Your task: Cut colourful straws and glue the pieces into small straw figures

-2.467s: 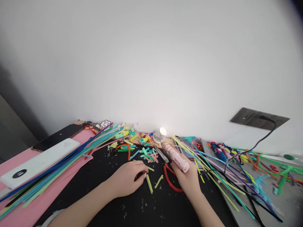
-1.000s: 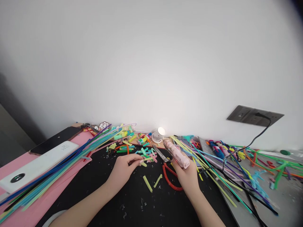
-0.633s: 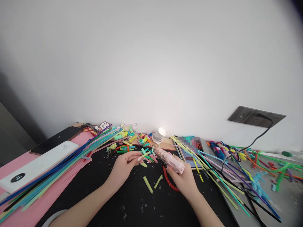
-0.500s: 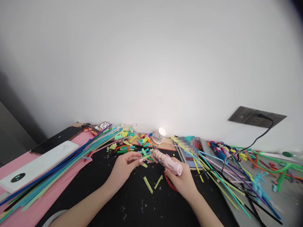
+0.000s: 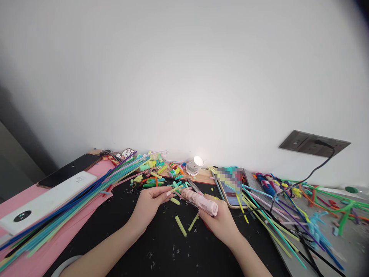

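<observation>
My left hand [image 5: 152, 200] is closed in a pinch on a short yellow pipe cleaner piece [image 5: 175, 189]. My right hand [image 5: 220, 217] is wrapped round a pink patterned handheld tool that looks like a trimmer [image 5: 199, 201], its front end close to the yellow piece; whether they touch I cannot tell. Scissors blades [image 5: 195, 185] stick out beyond the pink tool, apparently from the same hand, with the handles mostly hidden. Below the hands, cut yellow-green pieces [image 5: 180, 226] and bits of fluff lie on the black mat [image 5: 161, 250]. Green cut pieces [image 5: 177, 184] lie just behind the fingers.
Long pipe cleaners [image 5: 86, 196] lie at left across a white device [image 5: 49, 200] and pink sheet [image 5: 95, 173]. A paper cup [image 5: 195, 166] stands by the wall. At right are a phone [image 5: 235, 198], more pipe cleaners [image 5: 276, 227] and a cable [image 5: 314, 167] running from a wall socket.
Both hands have shifted slightly left, bringing the pink tool with them. The scissors blades now show more clearly, and their red handle is mostly out of sight.
</observation>
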`<action>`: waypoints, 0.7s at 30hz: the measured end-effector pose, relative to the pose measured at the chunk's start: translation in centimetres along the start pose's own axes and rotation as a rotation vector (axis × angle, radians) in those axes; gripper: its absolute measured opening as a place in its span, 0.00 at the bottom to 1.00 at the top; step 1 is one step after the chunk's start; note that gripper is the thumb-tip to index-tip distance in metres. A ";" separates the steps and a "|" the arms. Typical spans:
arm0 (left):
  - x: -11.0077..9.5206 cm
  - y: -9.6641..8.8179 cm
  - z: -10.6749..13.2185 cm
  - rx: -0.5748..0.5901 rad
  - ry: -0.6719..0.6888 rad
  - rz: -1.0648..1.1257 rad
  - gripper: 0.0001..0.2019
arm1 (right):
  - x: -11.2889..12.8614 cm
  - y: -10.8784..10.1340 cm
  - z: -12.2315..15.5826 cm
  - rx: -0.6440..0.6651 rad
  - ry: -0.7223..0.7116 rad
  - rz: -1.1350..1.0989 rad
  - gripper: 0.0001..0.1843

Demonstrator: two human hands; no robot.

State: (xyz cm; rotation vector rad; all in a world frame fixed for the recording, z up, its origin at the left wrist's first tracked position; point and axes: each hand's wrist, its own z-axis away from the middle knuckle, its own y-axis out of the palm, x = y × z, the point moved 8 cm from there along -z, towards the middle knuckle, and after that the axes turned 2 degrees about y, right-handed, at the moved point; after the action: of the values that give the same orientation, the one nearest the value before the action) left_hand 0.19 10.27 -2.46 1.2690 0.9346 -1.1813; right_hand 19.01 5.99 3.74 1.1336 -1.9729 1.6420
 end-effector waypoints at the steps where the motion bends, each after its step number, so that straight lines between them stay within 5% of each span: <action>1: 0.0 0.0 0.0 0.001 -0.001 0.013 0.16 | 0.0 0.1 0.0 0.008 0.004 -0.006 0.05; 9: -0.2 1.0 0.5 0.051 -0.038 0.067 0.26 | -0.4 0.7 0.3 0.049 0.036 -0.023 0.03; 21: -0.5 1.3 0.7 0.084 -0.013 0.013 0.27 | -0.5 0.9 0.3 0.049 0.031 0.009 0.04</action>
State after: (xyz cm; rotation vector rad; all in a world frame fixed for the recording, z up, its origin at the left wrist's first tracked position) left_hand 1.33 9.56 -1.59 1.3308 0.8734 -1.2280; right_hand 18.72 5.92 2.78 1.1113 -1.9315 1.7116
